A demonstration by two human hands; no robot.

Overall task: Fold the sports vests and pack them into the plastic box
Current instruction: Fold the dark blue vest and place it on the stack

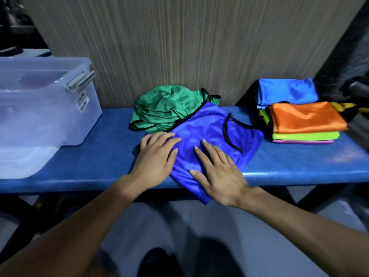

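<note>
Two bare forearms showing, no sleeves, no watch, no rings on left hand (pixel 157 154) or right hand (pixel 219 172). Nails short, unpainted. Dark shoe (pixel 157 260) showing below, blurred.

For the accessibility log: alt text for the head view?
Both hands, left and right, press flat on a blue vest on a blue bench. Crumpled green vest behind, folded stack right, plastic box left.

Dim, bluish light overall; soft glare streaks the surface (pixel 299 168) near its front edge. Corners darken and smear, the floor below blurred, straight lines bowing outward.
</note>
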